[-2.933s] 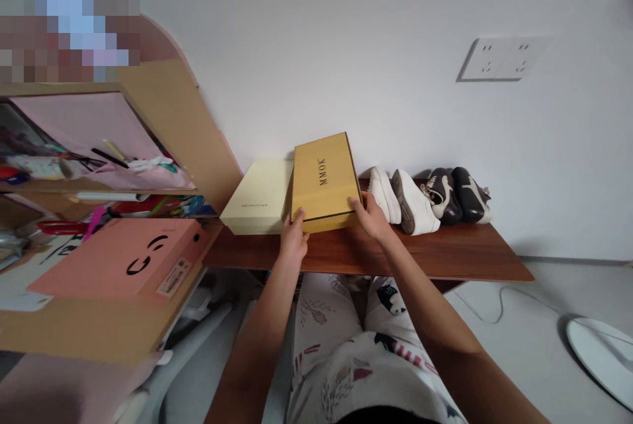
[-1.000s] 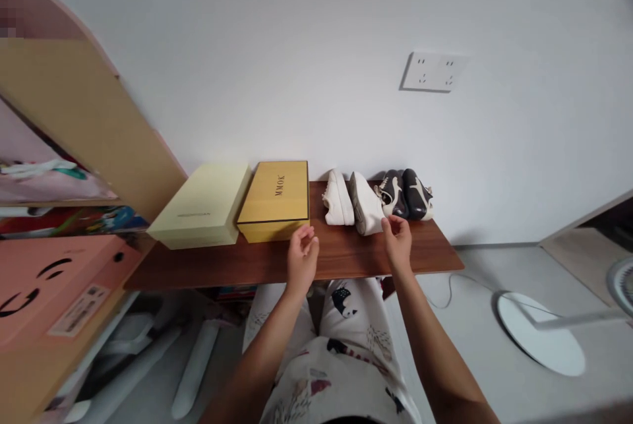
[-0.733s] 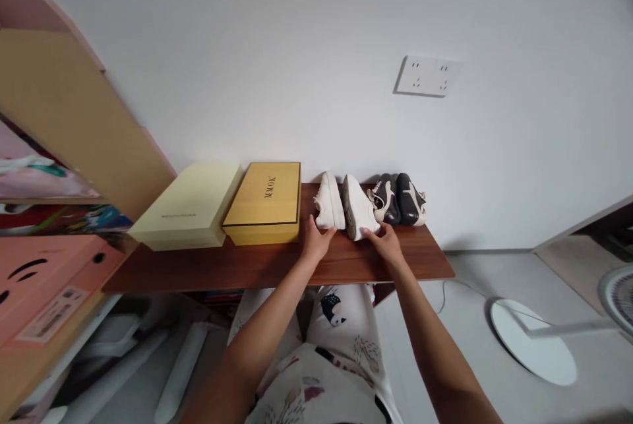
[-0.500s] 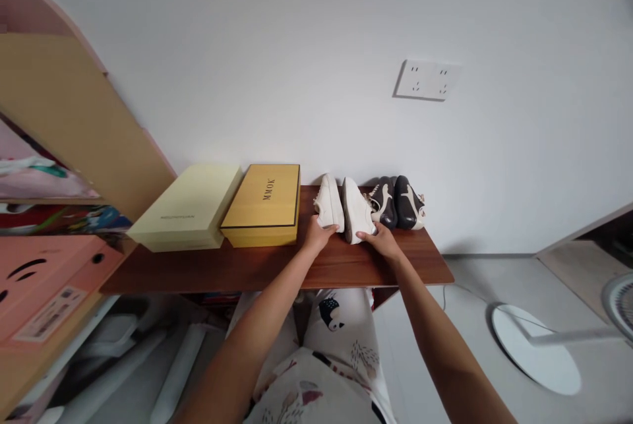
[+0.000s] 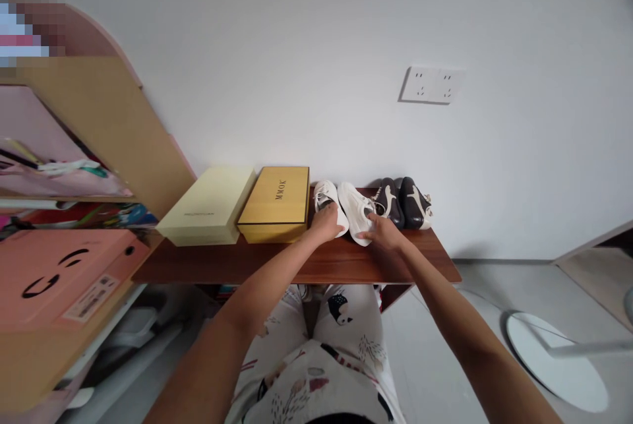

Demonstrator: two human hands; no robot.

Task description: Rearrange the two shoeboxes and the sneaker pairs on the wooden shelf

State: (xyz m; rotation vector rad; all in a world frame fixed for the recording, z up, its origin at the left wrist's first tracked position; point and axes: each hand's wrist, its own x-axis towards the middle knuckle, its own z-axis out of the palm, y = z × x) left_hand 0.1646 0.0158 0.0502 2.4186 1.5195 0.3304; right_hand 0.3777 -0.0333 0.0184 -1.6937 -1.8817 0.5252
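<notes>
At the centre of the frame, on a dark wood shelf (image 5: 277,270) against a white wall, the left hand (image 5: 326,223) curves over the near end of the left white sneaker (image 5: 324,193), its fingers (image 5: 337,216) lying across the upper. The right hand (image 5: 384,234) lies on the near end of the right white sneaker (image 5: 354,208), fingers spread and pointing left. Both sneakers stand side by side on the shelf, toes toward the wall, and I cannot tell whether either hand is gripping firmly. A mustard MMOK shoebox (image 5: 274,196) sits just left of them, a pale yellow shoebox (image 5: 208,206) beyond it, and dark sneakers (image 5: 400,203) just right.
</notes>
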